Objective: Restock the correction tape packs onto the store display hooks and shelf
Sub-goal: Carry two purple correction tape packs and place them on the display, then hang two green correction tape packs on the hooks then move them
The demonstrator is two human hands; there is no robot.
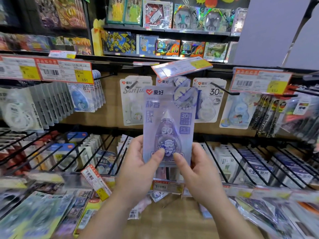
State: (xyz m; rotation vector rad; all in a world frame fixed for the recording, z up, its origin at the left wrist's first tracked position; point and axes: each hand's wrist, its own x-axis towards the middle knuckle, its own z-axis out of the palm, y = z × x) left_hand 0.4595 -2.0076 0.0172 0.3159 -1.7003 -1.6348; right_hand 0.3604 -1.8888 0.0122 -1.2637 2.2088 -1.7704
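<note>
A purple correction tape pack [168, 121] stands upright in front of the display, held by its bottom edge in both hands. My left hand [138, 168] pinches the lower left corner, thumb on the front. My right hand [198, 171] pinches the lower right corner the same way. Behind the pack's top, matching purple packs [181, 82] hang on a hook under a tilted price tag [181, 67]. White packs [133, 100] hang to the left and a 30m pack [209, 100] to the right.
Long black hooks [222, 91] stick out toward me from the wooden back panel. Rows of hanging stationery fill the left [51, 104] and right [283, 114] sides. Lower wire racks [241, 163] hold more packs. Loose packs lie on the wooden shelf [172, 219] below.
</note>
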